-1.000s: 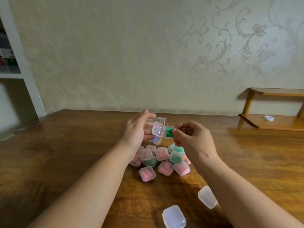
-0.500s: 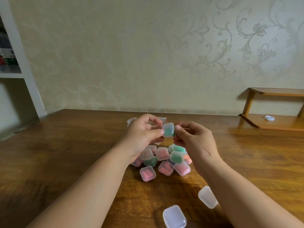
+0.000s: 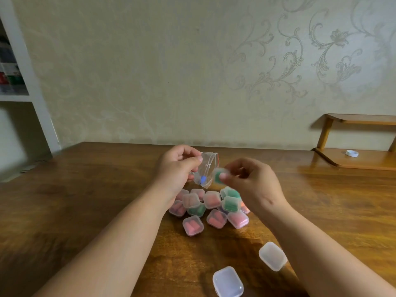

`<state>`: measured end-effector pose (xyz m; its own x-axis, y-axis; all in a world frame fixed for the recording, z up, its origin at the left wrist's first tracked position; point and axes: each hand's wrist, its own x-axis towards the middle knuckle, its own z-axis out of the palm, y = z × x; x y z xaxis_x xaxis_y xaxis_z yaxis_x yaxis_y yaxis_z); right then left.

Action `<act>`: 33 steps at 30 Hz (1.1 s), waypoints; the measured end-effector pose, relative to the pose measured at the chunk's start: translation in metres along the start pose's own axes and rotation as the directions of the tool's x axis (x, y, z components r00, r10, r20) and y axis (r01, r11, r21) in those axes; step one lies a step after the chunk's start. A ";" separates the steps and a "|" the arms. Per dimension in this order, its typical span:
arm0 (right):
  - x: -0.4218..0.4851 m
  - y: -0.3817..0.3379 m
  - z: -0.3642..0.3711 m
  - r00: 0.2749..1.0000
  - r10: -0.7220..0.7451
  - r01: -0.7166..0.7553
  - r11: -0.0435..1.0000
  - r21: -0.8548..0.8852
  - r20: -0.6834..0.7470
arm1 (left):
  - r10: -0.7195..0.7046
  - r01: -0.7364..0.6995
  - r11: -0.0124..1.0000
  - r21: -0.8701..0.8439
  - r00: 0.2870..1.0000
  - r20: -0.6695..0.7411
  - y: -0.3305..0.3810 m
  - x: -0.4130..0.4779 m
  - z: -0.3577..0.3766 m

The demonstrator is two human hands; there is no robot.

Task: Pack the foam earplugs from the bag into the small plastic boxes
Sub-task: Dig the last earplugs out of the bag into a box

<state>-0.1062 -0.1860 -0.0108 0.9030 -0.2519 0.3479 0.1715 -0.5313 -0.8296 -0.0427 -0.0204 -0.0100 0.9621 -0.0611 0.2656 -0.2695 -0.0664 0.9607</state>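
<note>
My left hand (image 3: 179, 166) pinches the top of a clear zip bag (image 3: 205, 168), which hangs above the wooden table (image 3: 85, 200) with a blue earplug (image 3: 203, 179) at its bottom. My right hand (image 3: 252, 181) grips a small closed plastic box with green earplugs (image 3: 219, 176), just right of the bag. Below both hands lies a pile of several filled boxes (image 3: 211, 205), pink and green inside. Two empty closed boxes (image 3: 272, 256) (image 3: 227, 282) lie nearer to me.
A low wooden shelf (image 3: 362, 159) stands at the right edge of the table with a white cap (image 3: 351, 153) on it. A white bookcase (image 3: 19, 86) is at the far left. A patterned wall runs behind the table.
Both hands were pressing the green box shut together. Now my left hand has let go of it and holds the bag up, while my right hand keeps the closed box.
</note>
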 end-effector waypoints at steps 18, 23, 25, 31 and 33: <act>-0.009 -0.001 0.016 0.968 -0.104 0.192 0.891 -0.411 0.227 | 0.100 0.067 0.828 0.557 0.959 -0.264 -0.036 0.023 -0.021; -0.007 0.002 0.012 0.982 -0.115 0.164 0.912 -0.377 0.150 | -0.093 0.313 0.695 0.647 0.932 -0.350 -0.050 0.032 -0.028; -0.006 0.003 0.011 0.985 -0.110 0.151 0.918 -0.367 0.131 | -0.172 0.356 0.621 0.698 0.931 -0.322 -0.054 0.035 -0.029; -0.004 0.004 0.011 0.990 -0.104 0.132 0.931 -0.342 0.099 | -0.188 0.317 0.429 0.846 0.947 -0.260 -0.055 0.030 -0.023; -0.003 0.006 0.011 0.991 -0.093 0.119 0.934 -0.336 0.091 | -0.160 0.300 0.554 0.776 0.954 -0.255 -0.054 0.031 -0.024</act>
<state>-0.1034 -0.1796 -0.0215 0.9153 -0.1263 0.3826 0.1351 -0.7984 -0.5868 0.0021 0.0050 -0.0514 0.9712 0.2060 0.1198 0.1079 -0.8284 0.5496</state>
